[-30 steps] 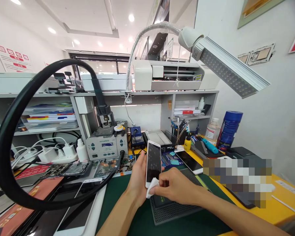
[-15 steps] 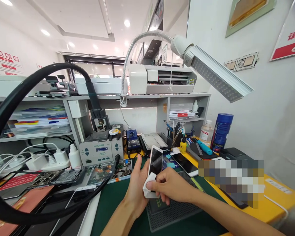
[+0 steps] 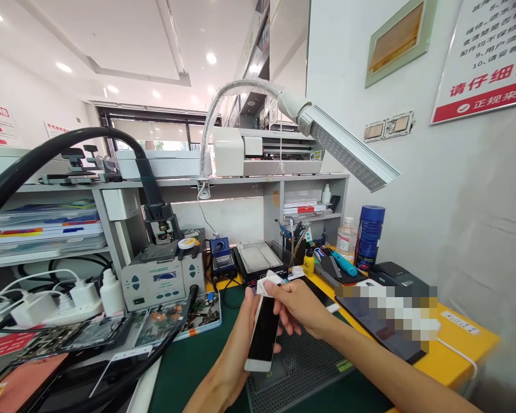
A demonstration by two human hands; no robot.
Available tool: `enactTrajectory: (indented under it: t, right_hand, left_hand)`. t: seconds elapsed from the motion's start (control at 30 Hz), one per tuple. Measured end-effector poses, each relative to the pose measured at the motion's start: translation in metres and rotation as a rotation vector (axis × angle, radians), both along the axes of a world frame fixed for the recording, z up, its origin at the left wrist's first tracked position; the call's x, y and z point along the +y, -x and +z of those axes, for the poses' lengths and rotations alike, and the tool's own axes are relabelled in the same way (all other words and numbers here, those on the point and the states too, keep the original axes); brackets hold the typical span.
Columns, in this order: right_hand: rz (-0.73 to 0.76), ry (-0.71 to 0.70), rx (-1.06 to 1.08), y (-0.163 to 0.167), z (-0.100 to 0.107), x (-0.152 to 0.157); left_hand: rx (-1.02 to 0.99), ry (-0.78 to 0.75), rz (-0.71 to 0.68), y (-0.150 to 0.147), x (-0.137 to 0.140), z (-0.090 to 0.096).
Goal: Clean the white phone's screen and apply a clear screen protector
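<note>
A white-framed smartphone (image 3: 263, 332) with a dark screen is held tilted in my left hand (image 3: 241, 328), whose thumb lies along the left edge and fingertips show at the right edge. My right hand (image 3: 298, 301) pinches a white wipe (image 3: 268, 282) against the phone's top end. Below them lies a dark perforated mat (image 3: 309, 367) on the green work surface (image 3: 189, 367). Another white phone (image 3: 333, 308) lies just behind my right hand, partly covered by it.
At left stand a grey hot-air station (image 3: 163, 281), circuit boards (image 3: 206, 312) and a thick black hose (image 3: 112, 132). A lamp (image 3: 352, 149) hangs overhead. A pen holder (image 3: 298, 249), yellow bottle (image 3: 308, 263), blue can (image 3: 370, 235) and a tablet-like device (image 3: 382, 327) are at right.
The wipe in my right hand has gone from the phone's lower end to its top end. My left hand has lowered the phone somewhat. The whole view has shifted.
</note>
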State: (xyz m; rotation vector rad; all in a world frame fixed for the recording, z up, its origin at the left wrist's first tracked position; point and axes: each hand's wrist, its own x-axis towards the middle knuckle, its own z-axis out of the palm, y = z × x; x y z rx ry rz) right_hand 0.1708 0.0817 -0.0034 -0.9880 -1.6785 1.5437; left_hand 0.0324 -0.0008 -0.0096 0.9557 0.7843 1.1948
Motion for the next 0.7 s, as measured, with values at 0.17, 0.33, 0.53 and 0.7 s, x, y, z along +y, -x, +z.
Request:
enactTrajectory:
  t: [0.17,0.33,0.53,0.7]
  right_hand:
    - [-0.026,0.079,0.075,-0.004,0.004,0.004]
    - [0.007,0.139,0.134,-0.006,0.004,0.005]
    - [0.030,0.185,0.187,-0.006,0.003,0.008]
    - [0.032,0.218,0.190,-0.008,0.004,0.011]
  left_hand:
    - [0.178,0.048,0.068,0.004,0.019,-0.021]
    - [0.211,0.076,0.090,0.008,0.030,-0.034]
    - [0.227,0.025,0.127,0.006,0.029,-0.035]
    - [0.294,0.025,0.164,0.003,0.022,-0.028]
